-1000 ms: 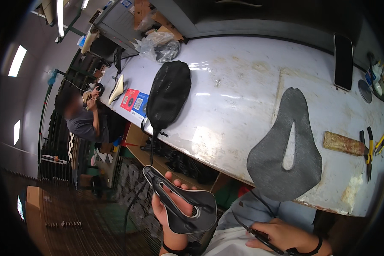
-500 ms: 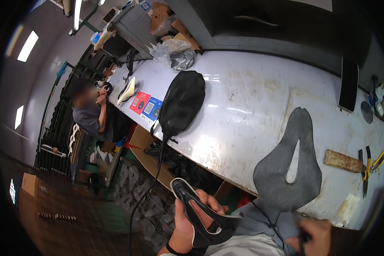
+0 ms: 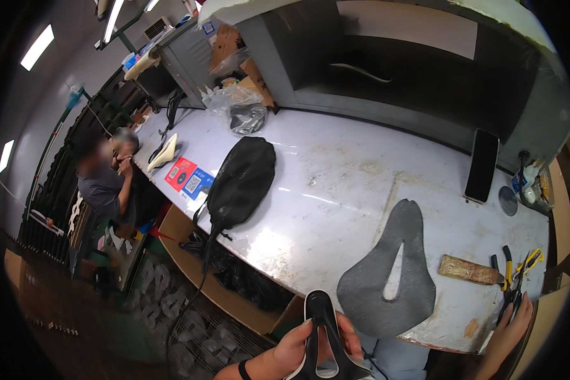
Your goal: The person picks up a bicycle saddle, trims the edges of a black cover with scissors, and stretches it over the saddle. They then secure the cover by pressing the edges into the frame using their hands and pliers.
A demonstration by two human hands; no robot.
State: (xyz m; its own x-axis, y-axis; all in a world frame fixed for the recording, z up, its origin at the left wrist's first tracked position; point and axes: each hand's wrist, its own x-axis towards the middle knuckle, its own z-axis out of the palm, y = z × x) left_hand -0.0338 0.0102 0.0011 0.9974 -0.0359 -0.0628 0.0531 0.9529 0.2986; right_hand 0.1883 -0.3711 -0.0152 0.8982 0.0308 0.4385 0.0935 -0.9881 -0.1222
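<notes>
A black bicycle saddle [image 3: 323, 316] with a pale edge and a long central cut-out sits in my left hand [image 3: 291, 348]. My thumb lies along one side and my fingers curl round the other; the saddle's wide rear runs off the lower edge. At the right end of the bench my right hand [image 3: 513, 323] reaches in, fingers stretched beside a dark-handled tool [image 3: 516, 294], partly hidden. Yellow-and-black pliers [image 3: 508, 266] and a yellow-handled cutter [image 3: 536, 256] lie just beyond. Between my hands rests a flat grey saddle-shaped cover piece [image 3: 377, 297] with a slot.
A worn wooden-looking block [image 3: 468, 270] lies left of the tools. Farther back are a phone [image 3: 482, 166], a black drawstring bag [image 3: 244, 180], a cream saddle [image 3: 164, 152] and clear plastic [image 3: 247, 117]. A co-worker [image 3: 107, 183] sits far left. An open carton [image 3: 234, 304] stands below the bench edge.
My right hand has moved from near my lap to the tools at the right, where a dark-handled tool now shows. The saddle has turned more upright in my left hand. The view has shifted.
</notes>
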